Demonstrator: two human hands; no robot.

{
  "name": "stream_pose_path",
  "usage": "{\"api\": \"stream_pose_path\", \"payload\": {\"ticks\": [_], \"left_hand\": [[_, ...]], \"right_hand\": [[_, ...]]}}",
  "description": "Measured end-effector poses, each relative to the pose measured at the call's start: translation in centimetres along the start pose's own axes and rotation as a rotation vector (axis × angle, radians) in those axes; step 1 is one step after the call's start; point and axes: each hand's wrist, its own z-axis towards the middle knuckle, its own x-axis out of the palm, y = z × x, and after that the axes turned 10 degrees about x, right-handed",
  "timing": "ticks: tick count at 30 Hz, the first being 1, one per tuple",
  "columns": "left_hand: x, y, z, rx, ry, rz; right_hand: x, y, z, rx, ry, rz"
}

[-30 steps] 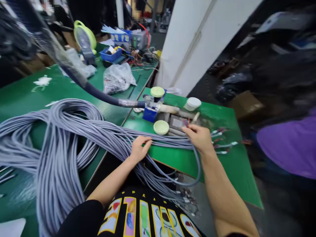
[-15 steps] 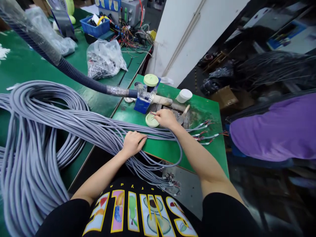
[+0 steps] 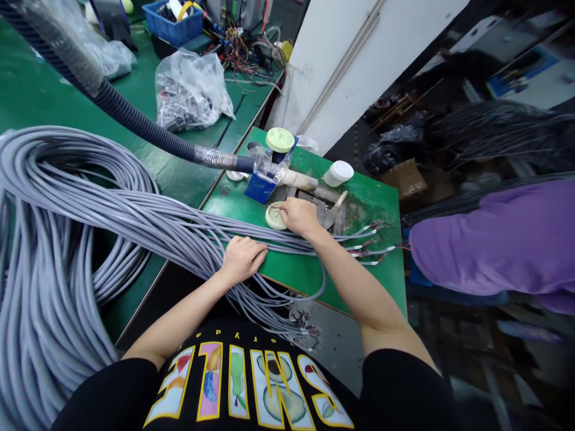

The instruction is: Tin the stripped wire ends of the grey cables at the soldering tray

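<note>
My right hand [image 3: 300,216] is closed in a pinch on the end of a grey cable [image 3: 323,278], which loops down under my forearm. Thin wire tips poke out from its fingers over a pale green round dish [image 3: 275,222]. My left hand [image 3: 242,258] is closed over several grey cables at the near edge of the green worktop [image 3: 390,263]. From there a thick bundle of cables [image 3: 175,221] runs left into big coils. Other stripped cable ends [image 3: 371,228] with coloured wires lie to the right of my right forearm.
Behind the dish are a ribbed hose [image 3: 148,129] with a pale nozzle, a blue block [image 3: 260,187], a lidded pot [image 3: 280,140] and a white tub [image 3: 338,173]. A brush-like handle [image 3: 336,206] lies near my right hand. A person in purple [image 3: 494,239] is at the right.
The whole view has shifted slightly. My right hand keeps its pinch beside the dish, with the wire tips still over it. My left hand stays on the cables.
</note>
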Motion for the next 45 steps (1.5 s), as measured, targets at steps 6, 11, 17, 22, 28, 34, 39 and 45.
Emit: {"api": "stream_pose_path", "payload": {"ticks": [6,11,17,22,28,34,39,45], "left_hand": [[0.0,0.1,-0.1,-0.008,0.006,-0.013],[-0.1,0.0,0.1,0.007,-0.018,-0.018],[0.0,0.0,0.1,0.005,-0.009,-0.021],[0.0,0.0,0.1,-0.009,0.009,-0.015],[0.0,-0.1,0.3,0.0,0.004,0.005],[0.0,-0.1,0.2,0.019,-0.008,0.004],[0.1,0.0,0.2,0.015,-0.002,0.0],[0.0,-0.1,0.3,0.049,-0.045,0.014]], "right_hand": [[-1.2,-2.6,-0.4,0.051,-0.073,0.04],[-0.6,-7.5,-0.6,0.215,-0.123,0.03],[2.1,-10.5,0.3,0.362,-0.095,0.005],[3.6,-10.9,1.1,0.404,-0.077,0.023],[4.2,-11.1,1.8,0.414,-0.044,0.031],[4.4,-11.0,1.9,0.429,-0.029,0.034],[4.4,-11.0,2.0,0.431,-0.019,0.036],[4.4,-11.2,2.1,0.427,-0.014,0.035]]}}
